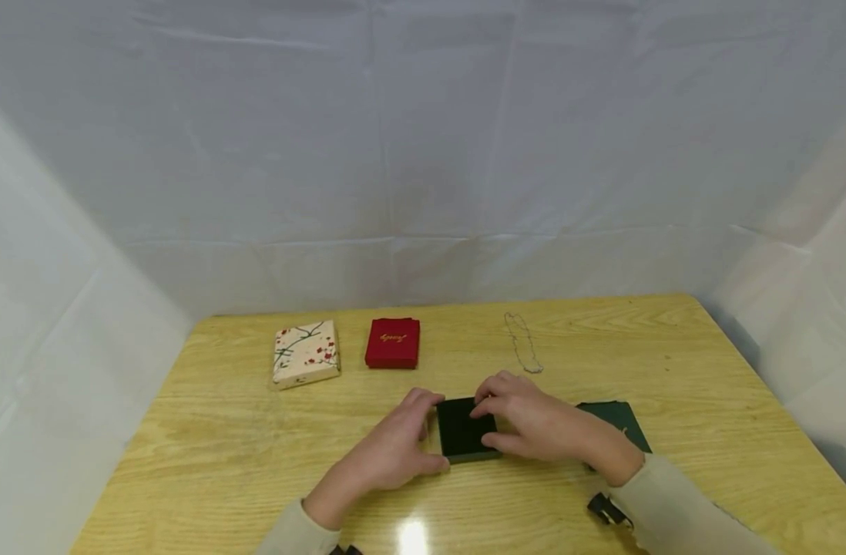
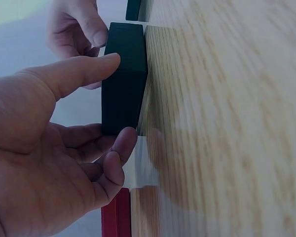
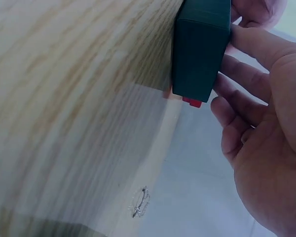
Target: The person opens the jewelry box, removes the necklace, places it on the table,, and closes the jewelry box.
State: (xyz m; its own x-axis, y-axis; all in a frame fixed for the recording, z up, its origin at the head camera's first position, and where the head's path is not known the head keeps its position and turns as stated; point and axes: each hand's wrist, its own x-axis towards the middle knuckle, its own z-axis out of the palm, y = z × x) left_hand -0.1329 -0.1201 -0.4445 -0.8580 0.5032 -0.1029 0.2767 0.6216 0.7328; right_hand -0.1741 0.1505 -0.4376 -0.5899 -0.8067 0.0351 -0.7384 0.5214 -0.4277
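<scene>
A dark green box (image 1: 458,430) with a dark inner surface facing up lies on the table between both hands. My left hand (image 1: 395,447) holds its left side; in the left wrist view the thumb (image 2: 91,69) is on the near corner and the fingers reach the far one. My right hand (image 1: 527,420) is over the box's right part, its bent fingertips and thumb apart on the dark inside. In the right wrist view the green box's side wall (image 3: 200,59) shows beside the right hand (image 3: 266,103). What the right fingertips touch inside is partly hidden.
A thin silver chain (image 1: 524,344) lies behind the right hand. A dark green lid (image 1: 620,420) is partly under the right forearm. Further back left are a red box (image 1: 393,344) with gold lettering and a cream floral box (image 1: 305,354). White cloth (image 1: 423,154) hangs behind the wooden table.
</scene>
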